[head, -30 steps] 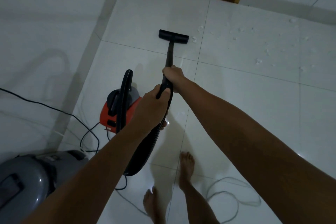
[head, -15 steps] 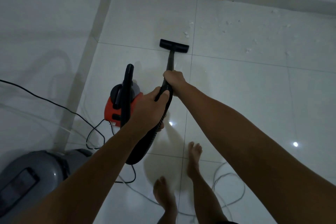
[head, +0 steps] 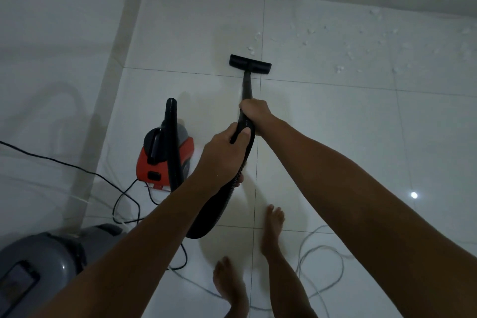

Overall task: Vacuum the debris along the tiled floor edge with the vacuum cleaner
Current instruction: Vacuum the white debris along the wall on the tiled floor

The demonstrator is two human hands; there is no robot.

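The floor nozzle (head: 249, 64) sits flat on the white tiled floor (head: 335, 124) in the upper middle of the frame, its long axis running left to right, square to the black wand (head: 247, 85) that climbs back toward the hands. The debris (head: 343, 44), small pale flecks, lies beyond and to the right of the nozzle, strung toward the upper right along the wall's foot; the nearest bits sit just above the nozzle. The right hand (head: 254, 113) is nearer the nozzle, clenched around the wand; the left hand (head: 222, 157) grips the ribbed hose (head: 219, 204) just behind it, both arms stretched forward. The red canister vacuum cleaner (head: 165, 160) stands at left centre; whether it is running cannot be told.
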